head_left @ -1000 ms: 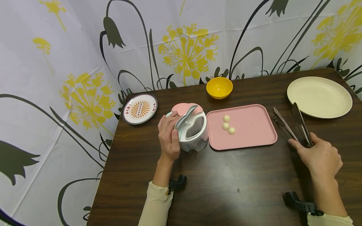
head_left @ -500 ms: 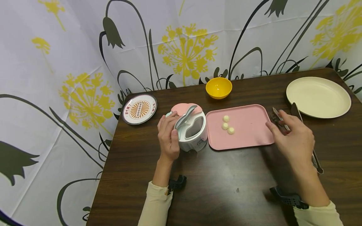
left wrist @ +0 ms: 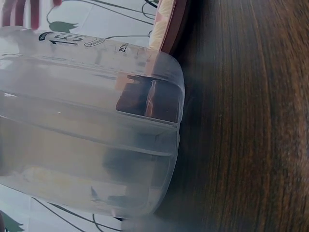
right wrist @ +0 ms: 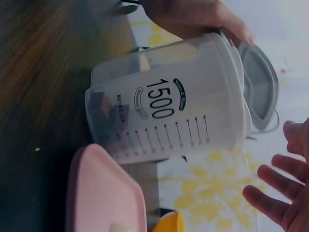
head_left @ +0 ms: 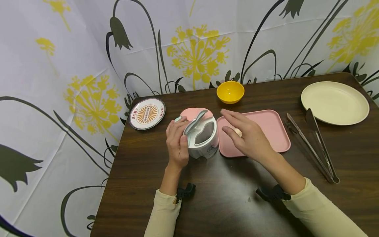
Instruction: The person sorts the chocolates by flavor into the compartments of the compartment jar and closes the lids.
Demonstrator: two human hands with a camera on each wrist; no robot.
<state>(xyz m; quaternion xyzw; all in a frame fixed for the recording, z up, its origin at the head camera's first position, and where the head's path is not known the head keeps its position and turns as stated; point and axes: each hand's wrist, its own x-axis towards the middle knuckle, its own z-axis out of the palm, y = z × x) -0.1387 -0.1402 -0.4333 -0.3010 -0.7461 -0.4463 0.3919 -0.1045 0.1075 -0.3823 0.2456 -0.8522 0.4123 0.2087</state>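
Observation:
My left hand grips the top edge of a clear storage container with a pale lid, its thumb by the raised grey flap. The pouring opening is uncovered. In the right wrist view the container shows "1500" and a measuring scale. My right hand, fingers extended and holding nothing, hovers over the pink tray, just right of the container. A small cream-coloured piece shows between thumb and fingers; other pieces are hidden behind the hand. Metal tongs lie on the table at right.
A yellow bowl stands behind the tray. A patterned white plate lies at the back left, and a large cream oval plate at the back right. A flowered cloth hangs behind the table.
My right hand has let go of the tongs, leaving them on the table, and has moved left over the tray towards the container. My left hand has stayed on the container.

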